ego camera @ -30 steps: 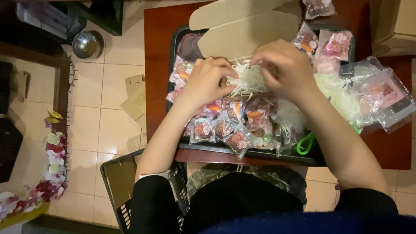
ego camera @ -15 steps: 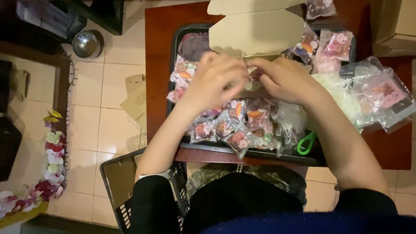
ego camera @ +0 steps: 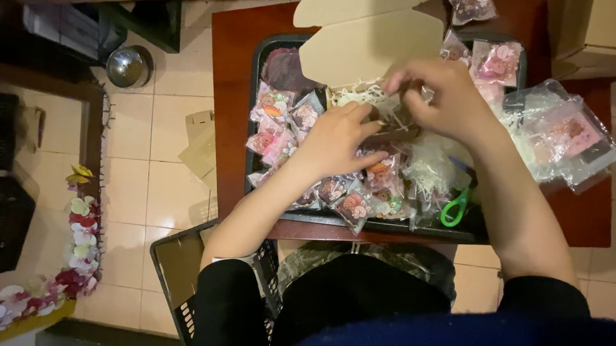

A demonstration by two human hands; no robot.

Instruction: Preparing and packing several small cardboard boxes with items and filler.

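My left hand [ego camera: 339, 141] and my right hand [ego camera: 444, 97] meet over a small open cardboard box [ego camera: 371, 39] that stands in a black tray [ego camera: 260, 72] on a red-brown table [ego camera: 227, 84]. Both hands press into pale shredded paper filling [ego camera: 358, 96] inside the box, fingers curled on the strands. The right hand's fingertips pinch at the filling near the box's right side. Around the hands lie several small clear packets with pink and brown cookies [ego camera: 277, 119]. What sits under the filling is hidden.
Green-handled scissors [ego camera: 455, 210] lie at the tray's front right. More clear packets [ego camera: 570, 137] pile up on the right of the table. A cardboard box [ego camera: 596, 34] stands far right. A black crate [ego camera: 182, 286] sits on the tiled floor, a metal bowl [ego camera: 129, 65] at the left.
The hands moved from the tray's middle up to the open box and now push the shredded paper into it. The box flap stands more upright.
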